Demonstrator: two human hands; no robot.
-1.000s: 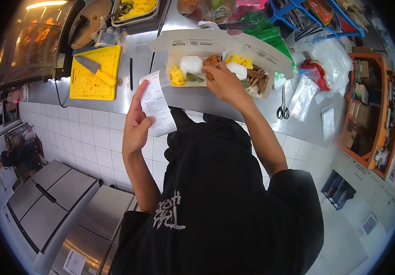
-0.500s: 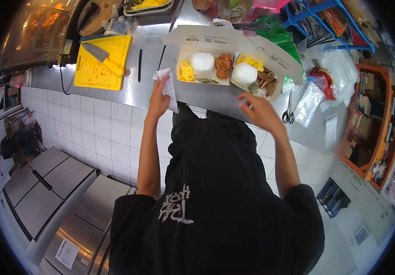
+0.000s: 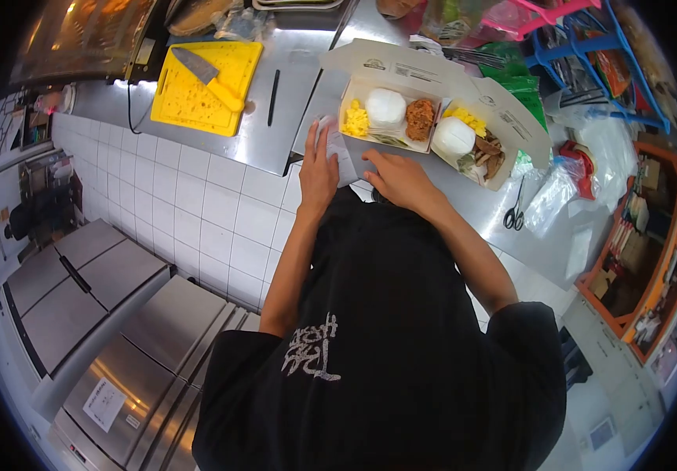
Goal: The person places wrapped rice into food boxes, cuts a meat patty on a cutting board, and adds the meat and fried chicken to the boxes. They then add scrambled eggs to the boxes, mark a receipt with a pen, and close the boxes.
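Note:
My left hand lies with its fingers stretched out on a white paper slip at the counter's front edge. The slip looks like a receipt, its print too small to read. My right hand is just right of the slip, thumb and forefinger apart, with nothing visible in it. Behind both hands stands an open meal box with a white rice mound, yellow egg pieces and a browned fried piece. A second open box beside it holds rice, egg and brown meat strips.
On the left, a knife rests on a yellow cutting board, with a black stick-like item beside it. Scissors, a red tape dispenser and plastic bags lie right. A blue basket stands behind.
My right hand has moved left, from in front of the second box to beside the paper slip. My left hand stays on the slip. The view has shifted, so the counter items appear farther right.

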